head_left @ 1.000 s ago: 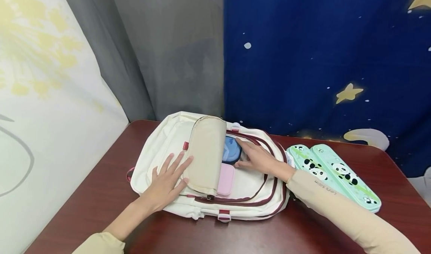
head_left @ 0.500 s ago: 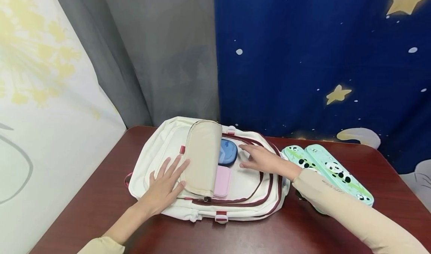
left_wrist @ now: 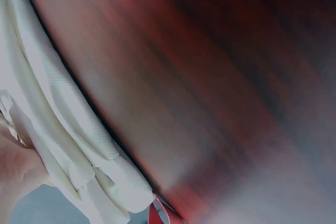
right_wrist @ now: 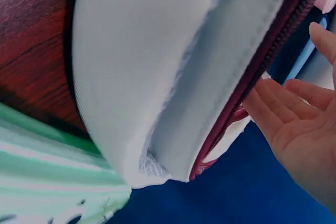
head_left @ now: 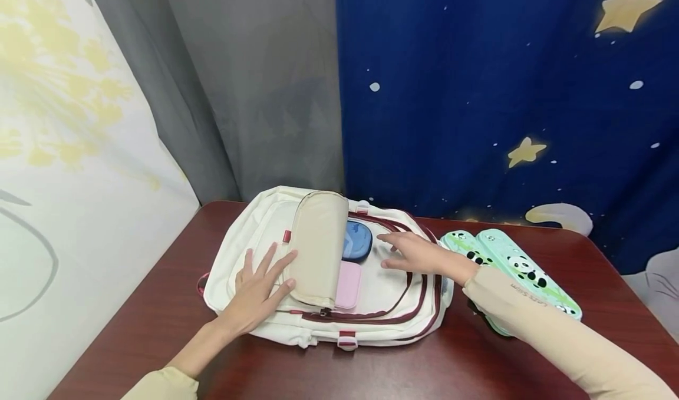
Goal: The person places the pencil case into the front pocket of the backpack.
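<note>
A white backpack (head_left: 254, 226) with dark red zippers lies flat on the table, its front flap (head_left: 318, 244) folded back to the left. Under the flap's edge show a blue zip case (head_left: 358, 240) and a pink flat case (head_left: 348, 285). My left hand (head_left: 256, 297) rests on the backpack left of the flap, fingers spread. Over the pocket area, just right of the blue case, my right hand (head_left: 416, 254) hovers with loose fingers and holds nothing. In the right wrist view its fingers (right_wrist: 283, 100) overlap the dark red zipper (right_wrist: 252, 77).
Two mint green panda pencil boxes (head_left: 517, 261) lie side by side right of the backpack, partly behind the right sleeve (head_left: 530, 311). The dark red wooden table (head_left: 159, 306) backs onto grey and blue curtains (head_left: 451, 93). A red loop (head_left: 203, 283) sticks out at the backpack's left end.
My right hand has let go of the blue case and drawn back to the right. The left hand stays on the backpack. The head view has shifted slightly.
</note>
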### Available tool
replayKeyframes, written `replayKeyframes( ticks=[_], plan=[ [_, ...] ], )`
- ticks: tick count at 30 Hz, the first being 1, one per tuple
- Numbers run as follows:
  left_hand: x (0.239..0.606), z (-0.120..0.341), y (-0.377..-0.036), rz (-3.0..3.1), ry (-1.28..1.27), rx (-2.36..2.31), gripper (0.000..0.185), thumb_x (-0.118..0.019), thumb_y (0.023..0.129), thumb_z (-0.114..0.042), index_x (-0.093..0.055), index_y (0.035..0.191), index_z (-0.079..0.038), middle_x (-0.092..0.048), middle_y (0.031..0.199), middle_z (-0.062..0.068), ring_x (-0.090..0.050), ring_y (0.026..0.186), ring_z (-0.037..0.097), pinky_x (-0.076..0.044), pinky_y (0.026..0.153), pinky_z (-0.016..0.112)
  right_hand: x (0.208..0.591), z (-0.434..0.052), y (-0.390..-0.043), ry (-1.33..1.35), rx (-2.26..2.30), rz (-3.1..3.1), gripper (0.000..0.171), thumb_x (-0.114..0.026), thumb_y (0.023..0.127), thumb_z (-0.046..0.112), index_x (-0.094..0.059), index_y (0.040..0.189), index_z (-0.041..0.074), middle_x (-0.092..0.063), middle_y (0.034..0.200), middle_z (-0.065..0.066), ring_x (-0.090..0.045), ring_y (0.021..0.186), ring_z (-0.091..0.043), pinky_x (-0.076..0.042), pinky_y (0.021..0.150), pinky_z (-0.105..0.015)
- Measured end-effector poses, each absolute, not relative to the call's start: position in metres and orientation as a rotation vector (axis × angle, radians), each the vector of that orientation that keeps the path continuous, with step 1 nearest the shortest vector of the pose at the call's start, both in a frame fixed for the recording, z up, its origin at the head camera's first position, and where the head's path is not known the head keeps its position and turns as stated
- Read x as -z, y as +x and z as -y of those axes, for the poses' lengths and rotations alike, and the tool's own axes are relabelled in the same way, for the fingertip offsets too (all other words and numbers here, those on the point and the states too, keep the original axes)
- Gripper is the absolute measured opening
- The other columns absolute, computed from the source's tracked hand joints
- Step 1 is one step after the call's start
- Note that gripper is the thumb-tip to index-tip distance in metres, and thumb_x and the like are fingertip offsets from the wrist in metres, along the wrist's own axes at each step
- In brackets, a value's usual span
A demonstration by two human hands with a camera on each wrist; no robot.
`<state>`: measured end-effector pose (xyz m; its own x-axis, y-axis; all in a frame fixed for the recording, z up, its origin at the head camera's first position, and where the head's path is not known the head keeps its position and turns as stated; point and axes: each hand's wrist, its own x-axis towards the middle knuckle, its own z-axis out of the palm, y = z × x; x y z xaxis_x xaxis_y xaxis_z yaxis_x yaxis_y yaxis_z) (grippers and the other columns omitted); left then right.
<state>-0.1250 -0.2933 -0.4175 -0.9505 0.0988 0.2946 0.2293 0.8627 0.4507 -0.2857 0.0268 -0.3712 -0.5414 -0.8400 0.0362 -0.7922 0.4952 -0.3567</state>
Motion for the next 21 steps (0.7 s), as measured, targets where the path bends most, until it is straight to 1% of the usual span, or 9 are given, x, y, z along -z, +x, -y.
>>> replayKeyframes(
  ticks=[3,6,8,11,12,14,16,18,21],
  plan=[
    [0.419,0.292,-0.126,2.765,-0.231,0.717,0.053,-0.051,0.092,-0.045,-0.037,0.142,-0.034,-0.016,0.150,0.022,0.002,0.129,0.059,-0.012,0.090,0.071,0.375,-0.023,-0.289,-1.371,0.599,-2.551,0.061,-0.063,0.089,0.031,-0.043,0.134,-0.007,-0.053,0.127,-0.020,-0.058,0.107,-0.028,-0.044,0.090,-0.040],
    [0.422,0.291,-0.128,2.764,-0.228,0.727,0.053,-0.051,0.092,-0.045,-0.038,0.142,-0.033,-0.016,0.150,0.024,0.000,0.129,0.059,-0.013,0.090,0.071,0.382,-0.018,-0.292,-1.347,0.634,-2.571,0.056,-0.064,0.088,0.029,-0.048,0.129,-0.008,-0.057,0.121,-0.021,-0.059,0.105,-0.028,-0.045,0.089,-0.039],
    [0.424,0.290,-0.128,2.768,-0.234,0.737,0.053,-0.051,0.092,-0.045,-0.037,0.142,-0.034,-0.016,0.150,0.024,0.000,0.129,0.058,-0.013,0.090,0.071,0.388,-0.015,-0.293,-1.360,0.625,-2.615,0.052,-0.065,0.087,0.027,-0.053,0.123,-0.008,-0.061,0.115,-0.018,-0.059,0.103,-0.026,-0.044,0.089,-0.039],
    [0.425,0.289,-0.127,2.776,-0.247,0.748,0.053,-0.050,0.093,-0.044,-0.036,0.143,-0.034,-0.015,0.150,0.024,0.001,0.130,0.058,-0.012,0.091,0.071,0.394,-0.012,-0.290,-1.405,0.615,-2.661,0.045,-0.066,0.086,0.025,-0.058,0.115,-0.007,-0.065,0.103,-0.014,-0.060,0.095,-0.024,-0.046,0.084,-0.038],
    [0.426,0.289,-0.126,2.777,-0.252,0.749,0.053,-0.050,0.093,-0.044,-0.036,0.143,-0.034,-0.015,0.150,0.024,0.001,0.130,0.057,-0.012,0.091,0.071,0.395,-0.012,-0.290,-1.421,0.615,-2.668,0.045,-0.066,0.086,0.025,-0.059,0.114,-0.008,-0.065,0.102,-0.013,-0.060,0.094,-0.024,-0.046,0.082,-0.038],
    [0.425,0.289,-0.126,2.776,-0.260,0.748,0.053,-0.050,0.093,-0.043,-0.035,0.143,-0.034,-0.015,0.150,0.024,0.002,0.130,0.057,-0.011,0.091,0.071,0.396,-0.012,-0.288,-1.431,0.608,-2.675,0.047,-0.066,0.086,0.025,-0.057,0.116,-0.010,-0.064,0.106,-0.015,-0.060,0.097,-0.025,-0.046,0.084,-0.038],
    [0.423,0.290,-0.126,2.771,-0.266,0.740,0.053,-0.050,0.093,-0.043,-0.035,0.143,-0.034,-0.014,0.150,0.024,0.002,0.130,0.057,-0.011,0.091,0.070,0.396,-0.012,-0.288,-1.429,0.582,-2.670,0.052,-0.064,0.087,0.026,-0.053,0.122,-0.011,-0.061,0.114,-0.019,-0.057,0.106,-0.027,-0.044,0.089,-0.039],
    [0.420,0.291,-0.126,2.766,-0.265,0.734,0.053,-0.050,0.093,-0.043,-0.035,0.143,-0.033,-0.014,0.150,0.024,0.001,0.130,0.057,-0.010,0.091,0.070,0.394,-0.012,-0.288,-1.415,0.548,-2.654,0.058,-0.062,0.089,0.028,-0.047,0.128,-0.013,-0.054,0.125,-0.022,-0.050,0.117,-0.030,-0.039,0.096,-0.041],
    [0.418,0.293,-0.125,2.762,-0.257,0.725,0.053,-0.050,0.093,-0.043,-0.035,0.143,-0.033,-0.014,0.150,0.024,0.001,0.130,0.057,-0.011,0.091,0.070,0.391,-0.009,-0.288,-1.386,0.485,-2.619,0.066,-0.058,0.091,0.032,-0.038,0.134,-0.014,-0.046,0.133,-0.024,-0.042,0.125,-0.032,-0.033,0.101,-0.042]
  ],
)
